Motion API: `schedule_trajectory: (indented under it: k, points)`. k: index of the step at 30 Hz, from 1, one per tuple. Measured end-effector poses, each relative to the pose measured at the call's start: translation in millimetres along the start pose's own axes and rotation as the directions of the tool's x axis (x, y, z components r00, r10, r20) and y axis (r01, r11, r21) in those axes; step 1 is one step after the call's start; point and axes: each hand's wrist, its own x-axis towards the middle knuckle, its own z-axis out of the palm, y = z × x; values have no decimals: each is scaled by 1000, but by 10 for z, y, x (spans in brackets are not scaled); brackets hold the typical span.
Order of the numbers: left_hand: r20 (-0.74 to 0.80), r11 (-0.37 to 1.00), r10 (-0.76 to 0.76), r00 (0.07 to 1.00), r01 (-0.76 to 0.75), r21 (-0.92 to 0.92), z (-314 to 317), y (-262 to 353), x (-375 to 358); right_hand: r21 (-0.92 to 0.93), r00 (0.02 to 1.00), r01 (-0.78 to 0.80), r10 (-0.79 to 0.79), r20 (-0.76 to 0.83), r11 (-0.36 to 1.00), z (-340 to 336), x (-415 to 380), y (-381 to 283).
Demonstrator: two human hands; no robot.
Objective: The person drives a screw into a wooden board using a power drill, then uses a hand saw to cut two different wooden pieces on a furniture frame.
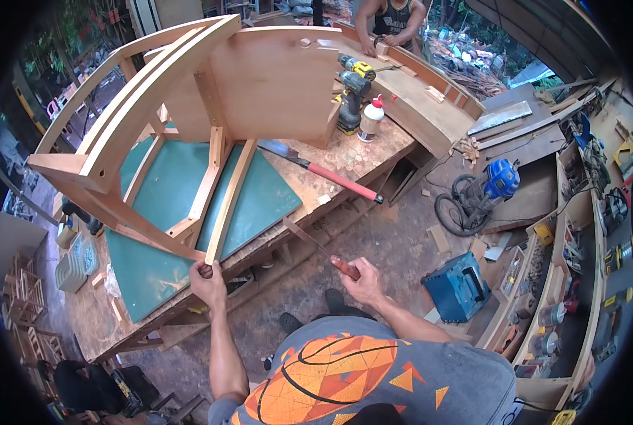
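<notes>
My left hand (208,282) is closed around the near end of a pale wooden strip (232,198), at the bench edge. The strip slants away over a green board (267,188) beneath a curved wooden frame (146,99). In my right hand (364,282) is a long, narrow, flat file-like tool (308,236), gripped by its brown handle. Its blade points up and left, with the tip near the bench edge. A pull saw (331,177) with a long red handle lies on the bench, its grip end jutting past the edge.
On the workbench (373,152) stand a glue bottle (370,122) with a red cap and cordless drills (352,99). Another person (394,25) works at the far end. Right of me are a blue vacuum (499,179), a teal case (458,285) and tool shelves (543,312).
</notes>
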Motion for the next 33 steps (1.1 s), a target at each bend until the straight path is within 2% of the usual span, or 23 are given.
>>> schedule_trajectory:
  k: [4, 6, 11, 14, 16, 18, 19, 20, 22, 23, 24, 25, 26, 28, 29, 30, 31, 32, 33]
  points:
    - [-40, 998, -35, 999, 37, 43, 22, 51, -45, 22, 999, 41, -42, 32, 999, -104, 105, 220]
    - [-47, 988, -8, 999, 16, 153, 26, 81, -66, 39, 998, 34, -36, 56, 999, -166, 188, 260]
    - [-89, 980, -72, 993, 87, 181, 69, 174, -93, 111, 983, 131, -143, 117, 985, -137, 490, 340]
    - [-25, 973, -92, 995, 96, 212, -59, 111, 16, 146, 967, 211, -229, 116, 966, -61, 721, 338]
    - [14, 978, 28, 1000, -31, 209, -242, 134, 181, 160, 961, 250, -265, 81, 955, -78, 843, 203]
    - [-86, 993, 46, 995, -36, 113, -293, 83, 395, 134, 960, 265, -274, 55, 955, -119, 886, 111]
    - [-81, 992, 33, 996, -23, 126, -314, 2, 502, 159, 974, 195, -210, 85, 968, -113, 866, 151]
    - [-77, 997, 37, 996, -32, 68, -304, -105, 650, 162, 974, 191, -207, 93, 968, -107, 810, 150]
    - [-76, 999, 51, 996, -51, -3, -356, -240, 846, 130, 985, 165, -171, 36, 978, -92, 745, 112]
    - [-107, 992, 124, 986, -123, 16, -333, -278, 936, 124, 994, 90, -96, 43, 988, -56, 654, 120]
    - [-135, 980, 197, 971, -194, 32, -290, -306, 1041, 114, 995, 93, -96, 22, 989, -39, 581, 85]
    - [-122, 975, 189, 974, -201, -93, -268, -344, 1141, 116, 998, 49, -54, 44, 992, -17, 478, 43]
    - [-114, 975, 185, 976, -197, -106, -233, -333, 1214, 117, 997, 3, -12, 73, 993, 14, 373, -5]
    - [55, 970, 71, 996, -57, -235, -184, -301, 1368, 164, 999, 1, -8, 44, 987, 101, 236, -88]
    - [-17, 953, 83, 996, -84, -291, -68, -585, 1428, 127, 999, 5, -11, 44, 992, 149, 167, -110]
    - [-136, 962, 82, 987, -114, -246, 24, -379, 1331, 97, 998, 8, -14, 61, 995, 236, 70, -139]
    - [-192, 980, -10, 981, -28, -196, 86, -449, 1297, 78, 997, 6, -12, 77, 997, 284, 12, -151]
    - [-251, 991, -19, 968, -15, -132, 95, -178, 1219, 62, 994, 1, -8, 108, 998, 317, -49, -153]
    - [-279, 998, 3, 960, -22, -62, 69, -15, 1151, 128, 990, -26, 8, 142, 991, 347, -104, -204]
